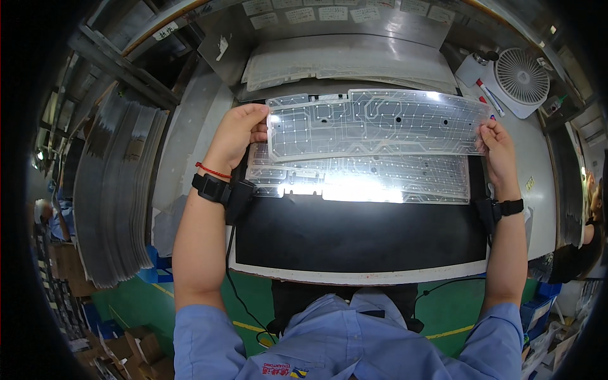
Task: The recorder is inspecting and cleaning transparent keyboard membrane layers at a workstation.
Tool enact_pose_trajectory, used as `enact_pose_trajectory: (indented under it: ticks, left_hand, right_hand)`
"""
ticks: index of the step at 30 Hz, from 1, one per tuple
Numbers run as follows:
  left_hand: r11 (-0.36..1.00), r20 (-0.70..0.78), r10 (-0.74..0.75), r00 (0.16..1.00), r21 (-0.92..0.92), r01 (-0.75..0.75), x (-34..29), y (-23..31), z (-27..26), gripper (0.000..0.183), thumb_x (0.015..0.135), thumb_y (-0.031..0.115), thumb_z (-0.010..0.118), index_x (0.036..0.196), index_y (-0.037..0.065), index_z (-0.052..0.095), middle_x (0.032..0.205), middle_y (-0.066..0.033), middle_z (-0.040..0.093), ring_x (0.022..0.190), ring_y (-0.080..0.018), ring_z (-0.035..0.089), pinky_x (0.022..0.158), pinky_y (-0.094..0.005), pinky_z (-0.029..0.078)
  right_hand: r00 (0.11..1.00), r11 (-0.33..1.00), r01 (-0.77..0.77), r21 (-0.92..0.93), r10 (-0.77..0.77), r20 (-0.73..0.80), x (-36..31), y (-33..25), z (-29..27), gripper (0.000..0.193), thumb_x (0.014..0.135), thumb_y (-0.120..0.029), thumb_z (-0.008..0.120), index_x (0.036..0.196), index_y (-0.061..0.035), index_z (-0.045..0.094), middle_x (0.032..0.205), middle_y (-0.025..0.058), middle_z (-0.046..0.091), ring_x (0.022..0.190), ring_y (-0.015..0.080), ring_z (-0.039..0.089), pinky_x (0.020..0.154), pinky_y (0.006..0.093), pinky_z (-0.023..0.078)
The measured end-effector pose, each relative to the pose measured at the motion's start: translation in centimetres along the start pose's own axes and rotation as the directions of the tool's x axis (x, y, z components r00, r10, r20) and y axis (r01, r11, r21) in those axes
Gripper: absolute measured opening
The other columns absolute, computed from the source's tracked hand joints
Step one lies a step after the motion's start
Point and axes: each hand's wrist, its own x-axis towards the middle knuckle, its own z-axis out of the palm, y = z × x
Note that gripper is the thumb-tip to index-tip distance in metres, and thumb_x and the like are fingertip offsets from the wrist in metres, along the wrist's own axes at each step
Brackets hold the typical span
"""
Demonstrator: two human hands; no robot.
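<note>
Between my two hands a clear keyboard membrane sheet [373,123], printed with fine circuit lines and dots, is held up by its short ends. My left hand [244,130] pinches its left edge near the upper corner. At the other end, the thumb and fingers of my right hand [498,144] grip the right edge. Below and partly behind it, a second membrane sheet [421,180] lies on the black mat [361,234], with bright glare along its lower edge. The held sheet covers the upper part of the lower one.
Behind the mat, a metal rack [354,31] holds a stack of clear sheets [348,60]. A white fan [521,76] and a red marker [489,95] are at the back right. Tall stacks of thin sheets [117,190] stand left. Cables hang from both wrist straps.
</note>
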Motion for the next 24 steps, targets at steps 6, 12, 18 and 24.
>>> enact_pose_trajectory:
  ticks: [6,12,18,24]
  left_hand:
    - [1.000,0.032,0.008,0.999,-0.029,-0.007,0.2,-0.1,-0.3,0.025,0.103,0.019,0.048,0.107,0.002,0.065,0.088,-0.0016,0.066,0.075,-0.0078,0.061,0.070,-0.0205,0.052]
    - [1.000,-0.008,0.001,1.000,0.015,-0.001,-0.2,0.4,0.4,0.019,0.101,0.017,0.052,0.101,0.005,0.066,0.085,0.0002,0.066,0.076,-0.0069,0.061,0.070,-0.0204,0.051]
    - [0.993,-0.012,0.022,1.000,0.114,-0.021,-0.3,0.3,0.4,0.014,0.099,0.015,0.056,0.094,0.007,0.065,0.083,0.0008,0.065,0.074,-0.0063,0.060,0.069,-0.0202,0.049]
    - [0.991,0.000,0.016,1.000,0.135,-0.016,-0.1,0.0,0.1,0.014,0.098,0.015,0.056,0.093,0.006,0.065,0.083,0.0006,0.065,0.074,-0.0073,0.060,0.070,-0.0210,0.050]
  right_hand:
    - [1.000,1.000,0.017,0.002,-0.017,0.000,0.1,0.1,-0.3,0.009,0.100,-0.011,0.054,0.105,-0.0057,0.058,0.088,0.0001,0.063,0.066,0.0061,0.055,0.060,0.0193,0.043]
    - [1.000,1.000,0.011,0.013,-0.011,-0.013,-0.1,-0.2,0.2,0.008,0.101,-0.010,0.053,0.104,-0.0058,0.058,0.086,-0.0003,0.062,0.065,0.0062,0.053,0.059,0.0197,0.042]
    - [0.999,0.999,0.047,0.001,-0.047,-0.017,-0.1,0.0,0.2,0.008,0.100,-0.012,0.054,0.105,-0.0067,0.059,0.086,-0.0010,0.062,0.065,0.0058,0.053,0.059,0.0190,0.042]
    - [0.999,0.999,0.043,0.010,-0.043,-0.011,0.0,-0.1,0.2,0.009,0.100,-0.012,0.054,0.105,-0.0067,0.059,0.087,-0.0011,0.063,0.066,0.0056,0.054,0.059,0.0188,0.042]
